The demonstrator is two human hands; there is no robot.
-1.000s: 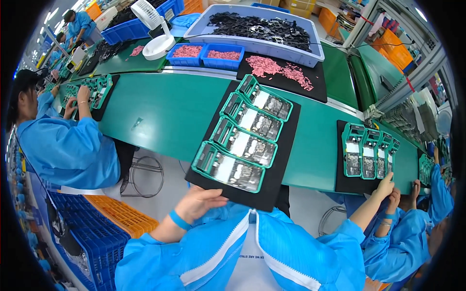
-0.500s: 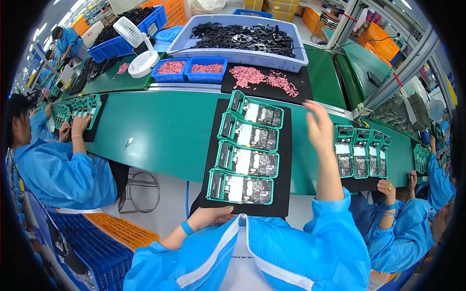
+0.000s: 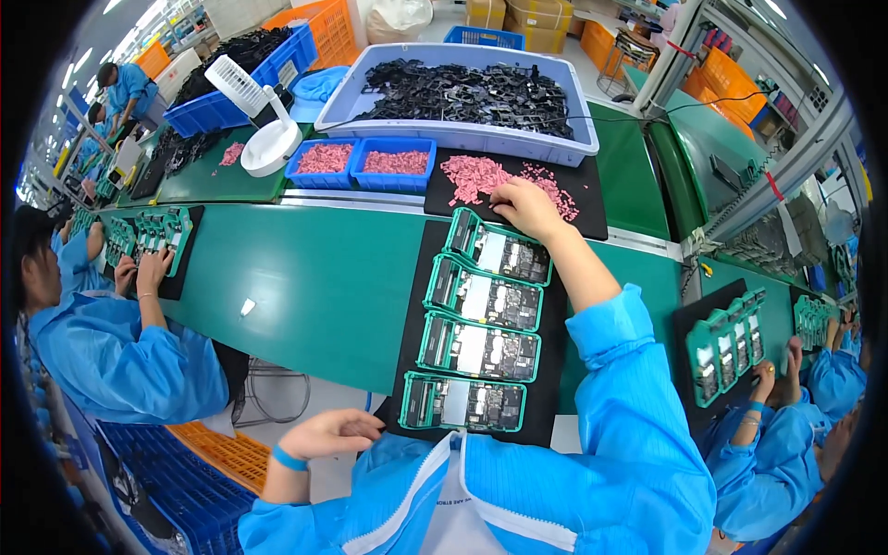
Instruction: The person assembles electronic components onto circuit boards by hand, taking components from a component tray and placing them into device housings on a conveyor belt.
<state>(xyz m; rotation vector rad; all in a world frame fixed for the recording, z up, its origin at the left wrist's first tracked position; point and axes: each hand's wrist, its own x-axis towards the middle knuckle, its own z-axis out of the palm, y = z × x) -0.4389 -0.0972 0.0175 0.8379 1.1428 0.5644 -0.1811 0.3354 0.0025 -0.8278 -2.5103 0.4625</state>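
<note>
My right hand (image 3: pixel 529 209) is at the loose pile of small pink pieces (image 3: pixel 476 176) on the far black mat, fingers bent together; whatever is between the fingertips is too small to make out. Low at the left, my left hand (image 3: pixel 335 433) has its fingers loosely stretched by the front left corner of the near black mat (image 3: pixel 413 305), with nothing seen in it. Several green frames lie in a column on that mat, the nearest green frame (image 3: pixel 462 401) at the front edge. Each carries a dark circuit board and a pale strip.
Behind the green belt (image 3: pixel 287 287) stand two blue bins (image 3: pixel 396 183) of pink pieces, a large tub (image 3: pixel 555 143) of black parts and a white fan (image 3: pixel 268 148). Co-workers in blue sit left and right; the right one handles a tilted black mat (image 3: pixel 682 338) of frames. A small clear item lies left.
My right hand has gone from above the belt at the right to the pink pile. My left hand has drawn left from the mat's front edge. The right co-worker's mat is now tilted.
</note>
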